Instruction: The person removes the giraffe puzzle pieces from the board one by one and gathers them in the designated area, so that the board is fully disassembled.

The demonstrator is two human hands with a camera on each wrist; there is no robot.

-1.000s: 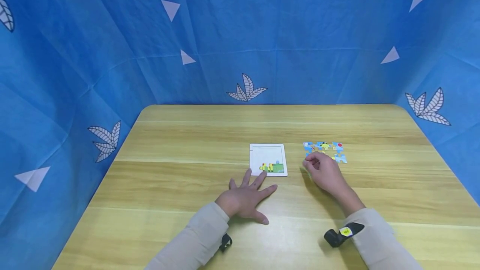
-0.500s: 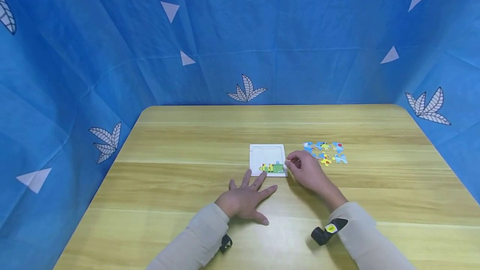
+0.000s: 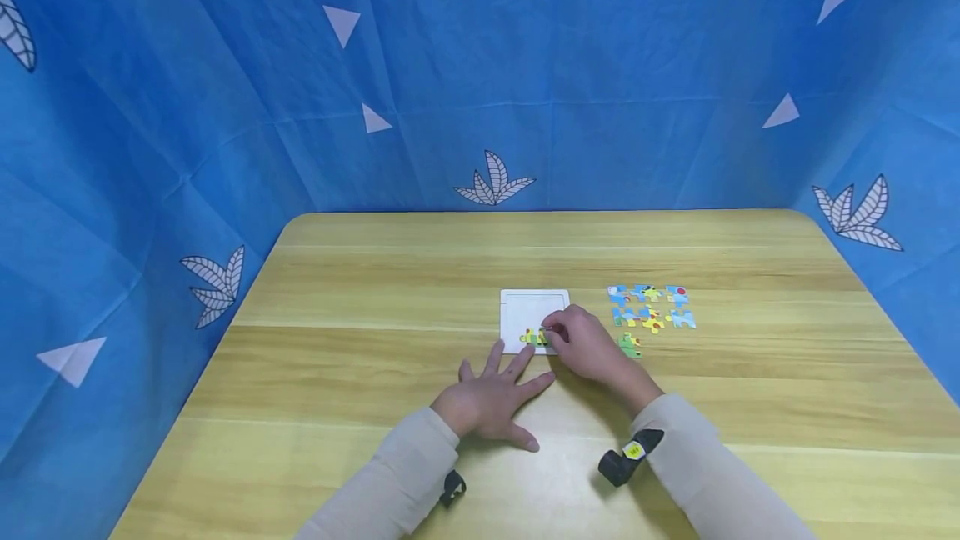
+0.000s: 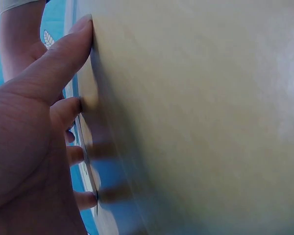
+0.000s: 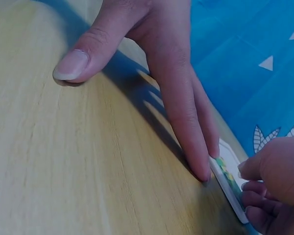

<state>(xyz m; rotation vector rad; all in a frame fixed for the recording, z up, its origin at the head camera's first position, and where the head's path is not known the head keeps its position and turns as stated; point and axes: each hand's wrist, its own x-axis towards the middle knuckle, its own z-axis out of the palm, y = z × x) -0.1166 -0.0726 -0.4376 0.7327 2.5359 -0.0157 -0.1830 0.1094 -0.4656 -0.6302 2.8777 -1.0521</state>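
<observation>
The white puzzle tray lies on the table, with a few joined yellow and green puzzle pieces along its near edge. My left hand lies with spread fingers on the table, two fingertips at the tray's near rim. Over the tray's near right corner, my right hand pinches a small puzzle piece, mostly hidden by the fingers. That hand also covers the green end of the row. In the right wrist view, the thumb and curled fingers stand close over the tray, opposite the left fingertips.
Several loose puzzle pieces in blue and yellow lie to the right of the tray. A green piece lies nearer, beside the right wrist. A blue curtain hangs behind the wooden table.
My right hand has moved left from the loose pieces onto the tray's near right corner, carrying a piece and uncovering the green one. The left hand has stayed put.
</observation>
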